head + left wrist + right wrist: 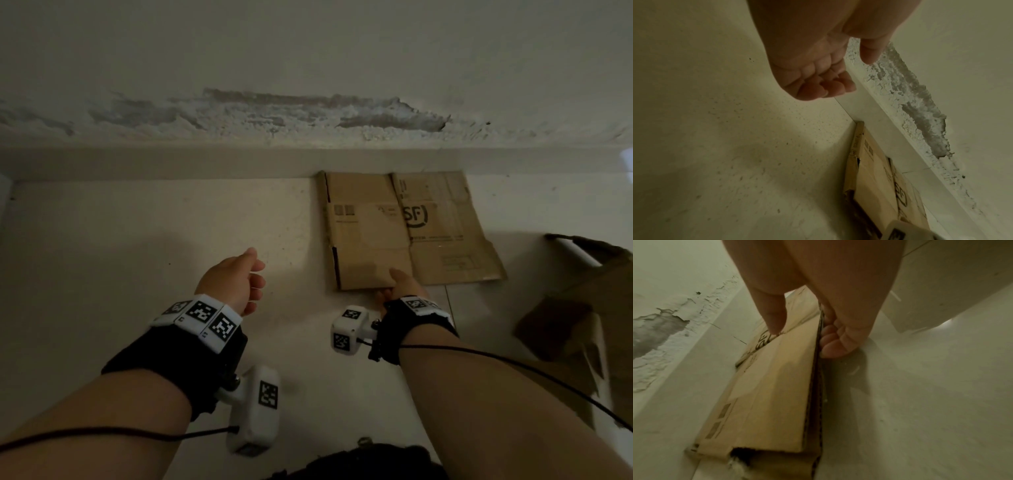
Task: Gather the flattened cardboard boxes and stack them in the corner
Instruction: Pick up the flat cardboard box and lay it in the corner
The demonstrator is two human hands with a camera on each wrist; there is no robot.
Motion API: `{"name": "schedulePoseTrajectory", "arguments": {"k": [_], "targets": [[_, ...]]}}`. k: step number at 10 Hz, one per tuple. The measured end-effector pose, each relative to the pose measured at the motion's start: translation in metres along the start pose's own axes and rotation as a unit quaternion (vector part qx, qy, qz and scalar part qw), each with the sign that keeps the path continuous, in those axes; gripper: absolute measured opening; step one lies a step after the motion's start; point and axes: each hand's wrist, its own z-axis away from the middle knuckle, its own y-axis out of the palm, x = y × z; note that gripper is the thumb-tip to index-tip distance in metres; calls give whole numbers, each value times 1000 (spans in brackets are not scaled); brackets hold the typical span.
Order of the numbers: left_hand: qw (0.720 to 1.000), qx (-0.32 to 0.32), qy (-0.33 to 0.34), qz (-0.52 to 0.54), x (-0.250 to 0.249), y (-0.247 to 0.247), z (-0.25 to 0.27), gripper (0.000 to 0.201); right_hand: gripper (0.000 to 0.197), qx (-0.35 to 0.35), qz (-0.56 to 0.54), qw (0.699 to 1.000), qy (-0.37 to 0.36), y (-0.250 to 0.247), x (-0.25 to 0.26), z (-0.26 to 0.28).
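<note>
Two flattened cardboard boxes lie on the pale floor against the baseboard. The smaller box [366,236] [772,386] lies on the left part of a wider box printed "SF" [452,240]. My right hand [394,287] [801,337] pinches the smaller box's near edge, thumb on top and fingers underneath, lifting that edge slightly. Over bare floor to the left of the boxes hovers my left hand [239,277] [851,74], its fingers loosely curled around nothing. The left wrist view shows the smaller box [875,178] lying along the baseboard.
A third piece of brown cardboard [589,308] [951,280] lies crumpled on the floor at the right. The wall [274,116] behind has a long patch of peeled plaster above the baseboard [171,161]. Something dark [359,462] sits at the bottom edge.
</note>
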Motion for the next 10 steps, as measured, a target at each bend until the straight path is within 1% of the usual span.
{"name": "schedulePoseTrajectory", "arguments": {"k": [1, 2, 3, 4, 5, 6, 7, 8, 9, 10], "targets": [[1000, -3, 5, 1, -3, 1, -4, 31, 53, -29, 141, 986, -85, 1, 10, -3], [1000, -3, 8, 5, -10, 1, -3, 30, 47, 28, -1, 999, -30, 1, 10, 5], [1000, -4, 16, -2, -15, -1, -1, 24, 39, 47, -169, 984, 22, 8, 2, 26], [1000, -5, 19, -24, -17, -5, 6, 24, 46, 109, -238, 965, 21, 21, -14, 57], [997, -1, 20, -76, -21, -17, 20, 84, 46, 179, -235, 955, 28, 29, -31, 94], [997, -5, -5, -72, -22, -38, 36, 111, 30, 244, -203, 948, 32, 37, -38, 132], [999, 1, -4, 54, -46, -64, 87, 64, 22, 304, -169, 937, 27, 40, -40, 181], [993, -21, 10, 112, -54, -85, 112, 33, 16, 334, -71, 940, 9, 41, -39, 213], [992, -72, 56, 92, -56, -110, 126, 23, 21, 276, 121, 951, -74, 42, -32, 244], [987, -98, 72, 103, -57, -141, 139, 20, 69, 151, 222, 939, -214, 43, -22, 270]]}}
